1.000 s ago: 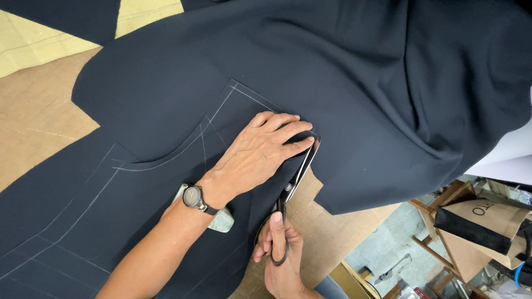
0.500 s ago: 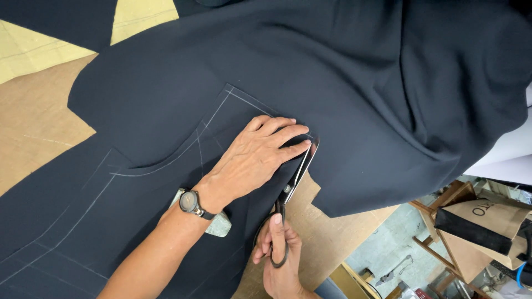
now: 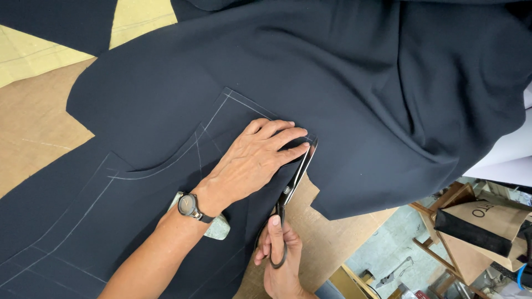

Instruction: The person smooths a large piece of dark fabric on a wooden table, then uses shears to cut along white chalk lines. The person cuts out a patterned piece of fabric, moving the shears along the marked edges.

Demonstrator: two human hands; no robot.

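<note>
Left hand [image 3: 256, 160] pressed flat, fingers spread and extended, on the dark navy fabric [image 3: 343, 83], right beside the chalk lines [image 3: 221, 111] that mark out a pocket-like shape; gripping nothing, only pinning the cloth down. Wristwatch [image 3: 187, 205] on that wrist, with a pale grey block [image 3: 217, 228] lying under the forearm on the cloth. Right hand [image 3: 280, 260] closed through the loops of the black tailor's shears [image 3: 292, 188], thumb on top of the upper loop, blades lying nearly together along the cut edge and touching the left fingertips near the chalked corner. Fabric spread over the brown paper-covered table [image 3: 33, 127], a yellow paper pattern [image 3: 138, 16] showing at the top left, the rest of the cloth bunched in folds at the upper right. Beyond the table edge, lower right, a brown paper bag [image 3: 487, 218] on a wooden frame. Against the frames 0.5 and 1 second earlier: almost nothing altered, left palm on the same spot, shears at the same notch with the tips in much the same place, only a slight drift of the view.
</note>
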